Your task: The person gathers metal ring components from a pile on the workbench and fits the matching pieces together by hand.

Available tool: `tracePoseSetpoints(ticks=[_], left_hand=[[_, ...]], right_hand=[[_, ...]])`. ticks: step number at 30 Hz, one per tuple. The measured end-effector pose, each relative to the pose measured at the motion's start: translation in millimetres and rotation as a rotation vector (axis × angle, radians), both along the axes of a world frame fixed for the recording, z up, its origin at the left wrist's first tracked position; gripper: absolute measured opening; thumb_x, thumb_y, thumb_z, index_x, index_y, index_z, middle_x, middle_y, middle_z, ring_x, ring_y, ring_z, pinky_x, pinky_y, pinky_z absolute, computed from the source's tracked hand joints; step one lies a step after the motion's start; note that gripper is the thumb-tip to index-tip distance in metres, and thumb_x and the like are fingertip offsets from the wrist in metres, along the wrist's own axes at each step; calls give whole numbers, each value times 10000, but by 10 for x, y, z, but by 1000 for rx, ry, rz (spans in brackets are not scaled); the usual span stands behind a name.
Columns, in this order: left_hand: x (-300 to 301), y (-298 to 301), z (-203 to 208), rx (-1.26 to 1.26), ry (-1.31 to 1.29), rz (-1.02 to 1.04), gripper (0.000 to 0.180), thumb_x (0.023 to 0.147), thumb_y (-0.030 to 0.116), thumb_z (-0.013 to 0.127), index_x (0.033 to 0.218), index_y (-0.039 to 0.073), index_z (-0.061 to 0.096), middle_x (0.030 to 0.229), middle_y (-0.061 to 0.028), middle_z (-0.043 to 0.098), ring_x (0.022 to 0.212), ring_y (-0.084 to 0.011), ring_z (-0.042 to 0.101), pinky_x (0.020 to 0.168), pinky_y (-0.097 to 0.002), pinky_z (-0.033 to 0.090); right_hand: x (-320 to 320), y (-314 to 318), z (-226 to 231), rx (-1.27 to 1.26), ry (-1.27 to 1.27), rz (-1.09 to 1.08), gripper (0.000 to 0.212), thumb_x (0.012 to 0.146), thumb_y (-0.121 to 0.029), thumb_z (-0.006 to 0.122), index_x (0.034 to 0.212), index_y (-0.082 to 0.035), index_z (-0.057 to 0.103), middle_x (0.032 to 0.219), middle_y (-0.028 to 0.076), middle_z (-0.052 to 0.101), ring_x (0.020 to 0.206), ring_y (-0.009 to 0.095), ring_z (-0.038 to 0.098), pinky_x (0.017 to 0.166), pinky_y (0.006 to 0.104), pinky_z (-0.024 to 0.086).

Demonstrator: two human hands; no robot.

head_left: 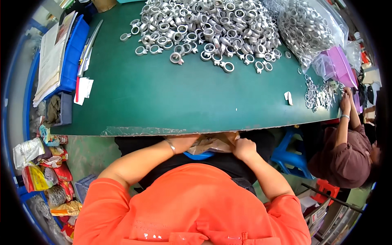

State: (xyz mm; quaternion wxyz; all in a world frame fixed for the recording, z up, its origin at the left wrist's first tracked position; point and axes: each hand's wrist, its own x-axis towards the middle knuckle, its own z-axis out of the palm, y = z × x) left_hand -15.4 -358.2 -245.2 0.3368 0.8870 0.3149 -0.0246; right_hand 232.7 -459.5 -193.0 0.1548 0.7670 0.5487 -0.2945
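Just below the table's near edge, in my lap, is a crumpled brownish bag [213, 143], perhaps plastic or paper. My right hand [245, 148] is closed in a fist on its right side. My left hand [185, 143], with a bracelet at the wrist, reaches to its left side; the table edge hides those fingers. A bit of blue [199, 155] shows beneath the bag, likely the stool. Across the far part of the green table [163, 94] lies a large heap of silver metal rings [212, 28] with small lugs.
A clear bag of rings [306, 34] stands at the far right beside a pink bin [342, 65]. A co-worker's hands [346, 96] are near smaller metal rings [316, 96]. Blue trays with papers [61, 53] line the left. A blue stool [292, 153] stands at right.
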Motion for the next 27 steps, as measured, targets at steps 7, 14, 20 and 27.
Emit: tracePoseSetpoints(ticks=[7,14,20,27], left_hand=[[386,-181,-409,-264,-466,57,398,929,382,498,1186,104,621,1131,-129,667,1043,-282,638,906,-418,490],[-87,-40,1409,-171,268,-514,260,948,259,556,953,49,709,933,-174,713,857,-352,683,796,-447,536],[-493,1172,2318,117,-689,376,249,941,191,631,1110,10,660,1043,-136,685,911,-238,676,818,-332,539],[-821,3312,1404,206,-563,1136,719,1008,578,293,1448,19,402,1510,-198,392,1398,-344,366,1145,-459,269]], right_hand=[[-180,193,-270,402,-153,764,383,885,-192,517,1213,-33,637,1162,189,658,1083,374,626,1054,476,389],[-242,553,1293,98,731,770,291,921,-293,624,1072,-50,676,992,184,685,962,361,649,797,447,536],[-458,2006,1872,896,579,711,191,875,-169,654,1020,-44,645,1021,162,655,981,349,624,815,434,508],[-1329,3858,1691,1187,115,772,434,955,-357,526,1289,-81,553,1406,155,502,1361,353,408,1116,582,275]])
